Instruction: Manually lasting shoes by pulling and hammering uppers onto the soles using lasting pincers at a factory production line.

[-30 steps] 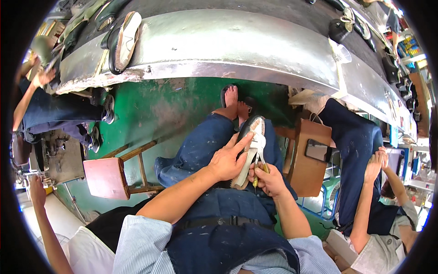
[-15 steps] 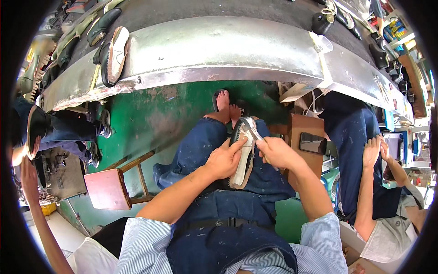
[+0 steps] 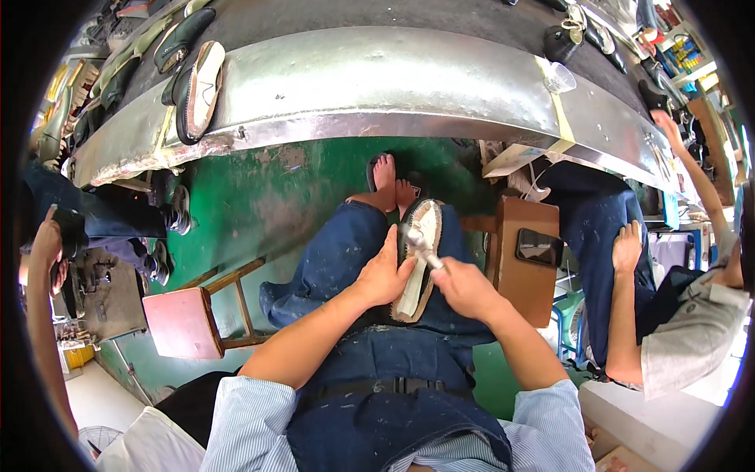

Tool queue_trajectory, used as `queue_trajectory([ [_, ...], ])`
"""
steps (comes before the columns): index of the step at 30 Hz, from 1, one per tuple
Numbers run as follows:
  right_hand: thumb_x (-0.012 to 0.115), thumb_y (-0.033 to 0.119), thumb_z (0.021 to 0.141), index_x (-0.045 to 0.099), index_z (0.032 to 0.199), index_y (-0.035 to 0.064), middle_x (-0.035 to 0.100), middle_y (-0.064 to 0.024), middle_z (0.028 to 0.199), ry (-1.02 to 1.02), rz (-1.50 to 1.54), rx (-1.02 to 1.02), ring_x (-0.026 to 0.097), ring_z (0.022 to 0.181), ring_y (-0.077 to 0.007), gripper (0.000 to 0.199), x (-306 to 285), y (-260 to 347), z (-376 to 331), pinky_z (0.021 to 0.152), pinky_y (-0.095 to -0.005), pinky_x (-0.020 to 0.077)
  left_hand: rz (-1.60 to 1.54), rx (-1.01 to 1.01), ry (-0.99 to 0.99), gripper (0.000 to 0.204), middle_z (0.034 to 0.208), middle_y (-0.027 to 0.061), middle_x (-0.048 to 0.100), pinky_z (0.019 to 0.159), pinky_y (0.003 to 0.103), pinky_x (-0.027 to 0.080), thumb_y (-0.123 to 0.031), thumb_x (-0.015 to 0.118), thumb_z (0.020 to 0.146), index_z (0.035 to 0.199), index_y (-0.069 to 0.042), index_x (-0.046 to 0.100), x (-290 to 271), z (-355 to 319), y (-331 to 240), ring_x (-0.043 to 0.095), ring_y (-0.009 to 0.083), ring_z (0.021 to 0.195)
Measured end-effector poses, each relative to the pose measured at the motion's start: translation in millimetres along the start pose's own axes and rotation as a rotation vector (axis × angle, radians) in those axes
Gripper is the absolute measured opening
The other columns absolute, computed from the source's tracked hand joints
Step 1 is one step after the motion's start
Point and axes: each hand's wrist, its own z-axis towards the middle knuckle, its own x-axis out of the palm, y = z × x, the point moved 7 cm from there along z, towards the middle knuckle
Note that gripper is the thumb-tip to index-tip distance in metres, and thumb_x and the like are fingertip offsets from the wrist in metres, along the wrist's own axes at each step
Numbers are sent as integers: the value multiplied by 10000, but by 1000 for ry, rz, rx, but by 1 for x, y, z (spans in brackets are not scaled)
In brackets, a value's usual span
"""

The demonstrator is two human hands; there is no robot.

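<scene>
A shoe (image 3: pixel 408 299) lies sole-up across my lap, its toe pointing away from me. Its bottom is pale, with a ragged stitched-looking edge running round it. My left hand (image 3: pixel 383 275) grips the shoe's left side, thumb toward the sole and fingers reaching along the edge. In my right hand (image 3: pixel 465 288) is a hammer (image 3: pixel 418 237), the fist closed round its handle. The hammer's metal head is over the front half of the sole and slightly blurred; whether it touches, I cannot tell.
Ahead runs a metal-edged bench (image 3: pixel 377 79) with a shoe (image 3: pixel 201 90) leaning at its left. A pink-topped stool (image 3: pixel 182 325) stands left; a brown box (image 3: pixel 525 271) with a phone (image 3: pixel 539 246) is right. Co-workers sit on both sides.
My right hand has swung the hammer, its head now over the sole. The shoe has turned so more of its bottom shows. The co-worker at right has reached toward the bench.
</scene>
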Motion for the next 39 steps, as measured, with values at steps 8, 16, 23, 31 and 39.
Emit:
queue_trajectory([
  [8, 490, 333, 991, 571, 981, -28, 645, -269, 847, 20, -151, 147, 612, 845, -475, 370, 6, -5, -10, 743, -524, 483, -240, 45, 74, 797, 1323, 252, 546, 1042, 377, 430, -255, 677, 874, 1483, 4, 233, -10, 10, 0, 566, 351, 1213],
  [16, 602, 178, 886, 574, 1149, -74, 654, -207, 1101, 112, -212, -185, 623, 1027, -384, 365, 3, 24, -61, 814, -455, 525, -567, -6, 265, 708, 1312, 103, 538, 1066, 332, 392, -178, 715, 867, 1440, -13, 332, -1, 21, 7, 503, 193, 1220],
  [23, 663, 173, 879, 621, 1127, -10, 689, -151, 949, 374, -144, 7, 668, 781, -246, 311, 28, -29, -65, 638, -342, 519, -258, 109, 73, 747, 1334, 179, 526, 1027, 334, 422, -159, 673, 886, 1492, -37, 252, 4, 9, 4, 538, 247, 1194],
  [31, 635, 221, 941, 620, 1140, 1, 683, -49, 925, 759, 811, 473, 619, 713, -107, 298, 37, -50, -84, 565, -248, 494, -280, 376, 66, 930, 1553, 287, 126, 1194, 433, 96, -258, 626, 884, 1535, 17, 20, 34, -29, 39, 104, 419, 1464],
  [39, 490, 227, 983, 580, 1029, -20, 633, -254, 913, -8, -62, -106, 628, 863, -422, 267, 27, 16, -40, 767, -473, 496, -77, 409, -88, 922, 1570, 275, 126, 1202, 404, 109, -185, 620, 834, 1525, 50, 58, 22, -30, 46, 113, 388, 1477],
])
